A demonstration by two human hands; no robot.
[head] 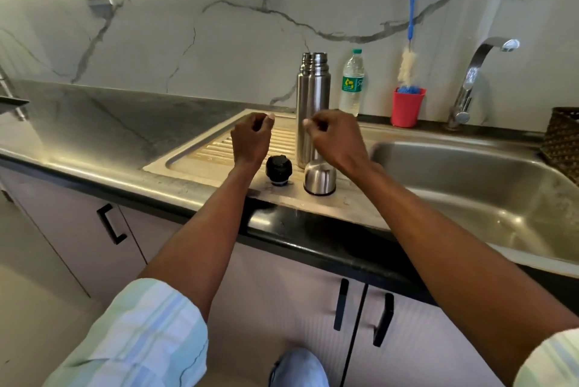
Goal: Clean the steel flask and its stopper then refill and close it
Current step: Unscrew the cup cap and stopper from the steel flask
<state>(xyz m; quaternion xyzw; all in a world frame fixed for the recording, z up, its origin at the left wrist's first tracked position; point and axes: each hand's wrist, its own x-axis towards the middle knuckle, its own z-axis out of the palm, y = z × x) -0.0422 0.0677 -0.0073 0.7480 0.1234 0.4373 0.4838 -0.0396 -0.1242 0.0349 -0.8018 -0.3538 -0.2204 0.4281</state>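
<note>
A tall steel flask (pixel 312 98) stands upright and uncapped on the ribbed drainboard (pixel 216 148) of the sink. Its black stopper (pixel 278 170) lies on the drainboard in front of it, and the steel cup lid (pixel 320 177) stands upside down beside the stopper. My left hand (pixel 251 140) hovers left of the flask with fingers curled and nothing in it. My right hand (pixel 336 140) hovers just right of the flask, fingers curled too, holding nothing; it covers part of the flask's lower right side.
A plastic water bottle (pixel 353 83) stands behind the flask. A red cup (pixel 406 107) holds a blue-handled bottle brush (pixel 410 29). The tap (pixel 476 73) rises over the steel sink basin (pixel 488 192). A woven basket (pixel 564 145) sits at the right edge. Dark countertop (pixel 94 123) stretches left.
</note>
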